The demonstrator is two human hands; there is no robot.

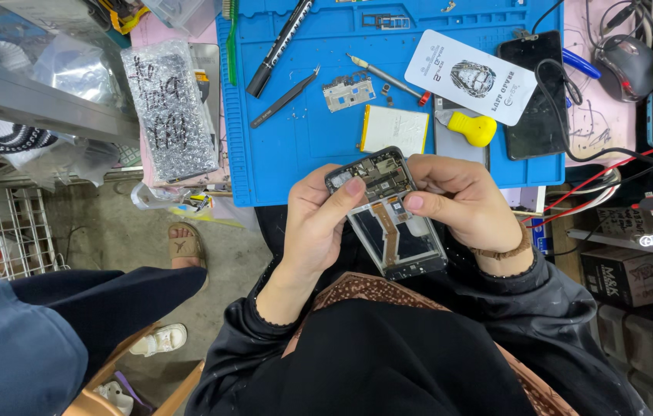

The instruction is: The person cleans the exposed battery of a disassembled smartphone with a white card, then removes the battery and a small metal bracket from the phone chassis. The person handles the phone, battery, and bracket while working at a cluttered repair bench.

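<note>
Both my hands hold an opened smartphone (390, 223) with its back cover off, circuit board and flex cable exposed. My left hand (315, 223) grips its left edge, thumb pressing on the upper board near the camera. My right hand (461, 200) holds the right edge, thumb resting on the middle of the frame. The phone hovers over my lap, just in front of the blue work mat (296, 154).
On the mat lie a yellow-edged battery (394, 129), tweezers (284, 98), a black pen (279, 48), a metal shield plate (348, 92), a small screwdriver (388, 78), a white screen-protector packet (469, 75), a yellow-handled tool (471, 128) and a dark phone (536, 96). Another person's leg (111, 296) is at left.
</note>
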